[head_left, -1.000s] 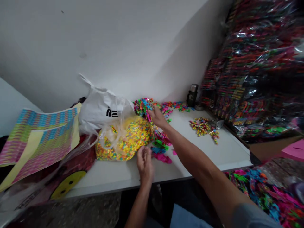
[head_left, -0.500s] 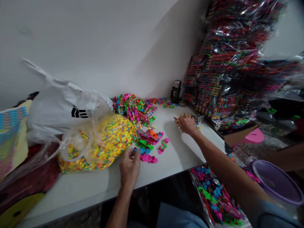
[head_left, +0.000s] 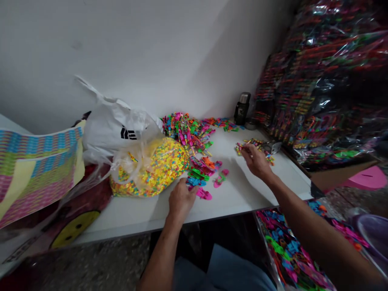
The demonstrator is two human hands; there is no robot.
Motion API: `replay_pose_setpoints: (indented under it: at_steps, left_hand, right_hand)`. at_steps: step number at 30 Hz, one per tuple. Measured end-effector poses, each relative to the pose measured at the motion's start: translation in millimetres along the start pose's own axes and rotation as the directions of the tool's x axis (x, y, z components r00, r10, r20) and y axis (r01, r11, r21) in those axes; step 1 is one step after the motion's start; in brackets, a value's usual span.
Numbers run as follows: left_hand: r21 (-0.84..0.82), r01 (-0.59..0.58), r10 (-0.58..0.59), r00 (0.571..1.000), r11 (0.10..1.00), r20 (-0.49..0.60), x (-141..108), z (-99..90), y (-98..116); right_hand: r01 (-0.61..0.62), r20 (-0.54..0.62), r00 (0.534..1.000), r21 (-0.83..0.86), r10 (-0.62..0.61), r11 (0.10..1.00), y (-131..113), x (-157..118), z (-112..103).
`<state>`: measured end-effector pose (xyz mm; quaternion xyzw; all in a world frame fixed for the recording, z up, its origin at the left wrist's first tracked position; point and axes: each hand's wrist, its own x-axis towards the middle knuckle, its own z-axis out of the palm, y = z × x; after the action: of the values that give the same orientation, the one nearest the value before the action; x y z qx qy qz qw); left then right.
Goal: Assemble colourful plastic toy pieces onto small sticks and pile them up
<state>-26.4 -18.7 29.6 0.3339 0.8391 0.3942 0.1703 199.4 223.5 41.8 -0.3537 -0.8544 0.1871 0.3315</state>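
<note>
A: What moved?
B: Left hand (head_left: 181,201) slid onto the plastic sandal pieces (head_left: 202,180), curled; right hand (head_left: 256,161) pinches at the small pile (head_left: 257,144), twelve o'clock, hold unclear.
A: Next?
B: Seemingly, picking pieces up.

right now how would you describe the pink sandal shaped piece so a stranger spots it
On the white table, find the clear bag of multicoloured pieces with the left hand at its front edge. Just right of that hand, a cluster of bright plastic pieces ends in a pink sandal-shaped piece: it has a green strap and lies apart from the rest.
</note>
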Motion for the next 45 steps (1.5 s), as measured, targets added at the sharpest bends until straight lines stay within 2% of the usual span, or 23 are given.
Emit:
replay_pose_setpoints:
  at_steps: [3,8,11,14,17,20,22,24,25,27,28,30,31,33,34,35,37,38,40,41,43,44,45]
  left_hand:
    - [0.08,-0.091,0.09,0.996,0.993,0.019,0.0,-3.5,-14.6]
    - [0.062,-0.056,0.063,0.992,0.996,-0.106,-18.4,-11.5,-30.5]
    - [-0.027,-0.023,0.019,0.989,0.999,-0.149,-32.2,-14.0,-36.9]
    - [-0.188,0.023,-0.057,0.982,0.982,-0.18,-42.5,-17.2,-40.6]
    - [-0.334,0.085,-0.141,0.979,0.939,-0.145,-53.6,-24.2,-39.0]
    - [-0.469,0.184,-0.257,0.962,0.864,-0.095,-68.7,-32.2,-32.0]
    - [-0.587,0.215,-0.319,0.944,0.78,-0.079,-77.9,-36.2,-25.8]
    - [-0.749,0.272,-0.39,0.921,0.604,0.02,-83.1,-40.4,-19.6]
    - [-0.81,0.331,-0.41,0.904,0.485,0.124,-83.8,-43.0,-16.9]
    - [-0.814,0.501,-0.359,0.847,0.293,0.392,-82.3,-49.6,-12.1]
    - [-0.764,0.589,-0.296,0.803,0.263,0.517,-81.0,-53.3,-9.9]
    - [-0.616,0.72,-0.148,0.68,0.318,0.718,-79.2,-59.9,-4.7]
    - [-0.529,0.765,-0.078,0.592,0.367,0.802,-79.2,-62.1,-1.2]
    - [-0.376,0.814,0.047,0.397,0.443,0.916,-81.3,-63.2,7.4]
    - [-0.326,0.824,0.096,0.319,0.464,0.943,-83.1,-61.9,12.3]
    - [-0.294,0.834,0.125,0.267,0.468,0.956,-85.3,-59.5,17.1]
    - [-0.266,0.871,0.131,0.232,0.413,0.964,-89.9,-52.4,25.1]
    - [-0.272,0.892,0.12,0.245,0.36,0.962,-92.0,-48.4,27.8]
    - [-0.341,0.915,0.094,0.328,0.215,0.94,-94.9,-41.3,30.2]
    - [-0.41,0.903,0.08,0.402,0.126,0.912,-95.2,-38.7,30.4]
    - [-0.591,0.804,0.013,0.593,-0.062,0.805,-93.5,-36.3,30.1]
    - [-0.67,0.727,-0.04,0.672,-0.148,0.739,-91.5,-36.3,30.0]
    - [-0.73,0.646,-0.094,0.731,-0.221,0.675,-89.0,-37.1,30.3]
  right_hand:
    - [-0.042,0.036,0.999,0.318,0.032,0.947,-34.5,-35.6,3.2]
    - [-0.138,0.178,0.982,0.439,0.065,0.888,-92.2,-95.3,20.2]
    - [-0.161,0.269,0.96,0.326,0.072,0.932,-123.7,-114.3,43.3]
    - [-0.058,0.307,0.951,0.038,0.044,0.998,-148.1,-115.7,70.4]
    - [0.047,0.356,0.934,-0.132,0.003,0.99,-159.1,-108.3,86.6]
    - [0.107,0.41,0.91,-0.088,-0.062,0.99,-156.2,-105.0,85.7]
    - [0.076,0.408,0.909,0.036,-0.085,0.996,-150.6,-107.9,78.8]
    - [0.03,0.382,0.917,0.221,-0.115,0.975,-145.9,-113.4,69.6]
    - [0.024,0.366,0.92,0.312,-0.143,0.95,-144.5,-116.1,64.4]
    - [0.064,0.349,0.905,0.455,-0.243,0.888,-144.5,-118.7,51.9]
    - [0.099,0.354,0.884,0.499,-0.307,0.861,-145.8,-118.0,44.5]
    - [0.176,0.395,0.809,0.544,-0.435,0.82,-150.7,-112.1,27.4]
    - [0.211,0.43,0.756,0.553,-0.494,0.806,-153.9,-107.3,18.4]
    - [0.263,0.501,0.649,0.558,-0.572,0.787,-160.2,-96.5,1.7]
    - [0.278,0.53,0.606,0.558,-0.593,0.782,-162.8,-91.5,-5.2]
    - [0.287,0.547,0.577,0.559,-0.606,0.778,-164.9,-87.7,-10.8]
    - [0.29,0.551,0.569,0.56,-0.61,0.776,-166.8,-84.9,-17.7]
    - [0.281,0.543,0.59,0.555,-0.598,0.783,-166.9,-86.5,-19.3]
    - [0.212,0.517,0.68,0.54,-0.52,0.815,-166.1,-95.7,-19.2]
    - [0.14,0.496,0.747,0.533,-0.442,0.834,-165.8,-102.7,-17.6]
    - [-0.058,0.434,0.873,0.547,-0.224,0.835,-166.4,-120.1,-11.4]
    - [-0.156,0.411,0.905,0.563,-0.111,0.811,-167.7,-129.4,-7.1]
    - [-0.234,0.402,0.915,0.581,-0.025,0.78,-169.7,-138.6,-2.1]
